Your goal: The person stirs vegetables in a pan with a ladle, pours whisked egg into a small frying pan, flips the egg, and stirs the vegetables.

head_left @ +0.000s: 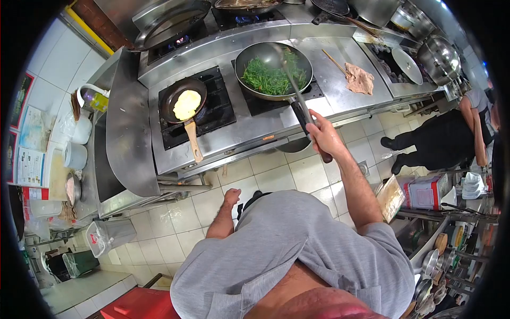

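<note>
My right hand (325, 137) is closed round the handle of a long metal utensil (295, 87), whose far end is blurred over the greens. Chopped greens (263, 77) lie in a dark wok (248, 91) on the stove, its black handle right beside my hand. To the left, a small pan (169, 109) with a wooden handle holds a yellow egg-like piece (187, 105). My left hand (232, 196) hangs low near my body, fingers curled, with nothing plainly visible in it.
A crumpled cloth (359, 78) and a thin wooden stick (334, 63) lie on the steel counter (340, 50). Another person (446, 135) stands at the right. Pans over lit burners line the back. A lined bin (111, 236) stands at the lower left.
</note>
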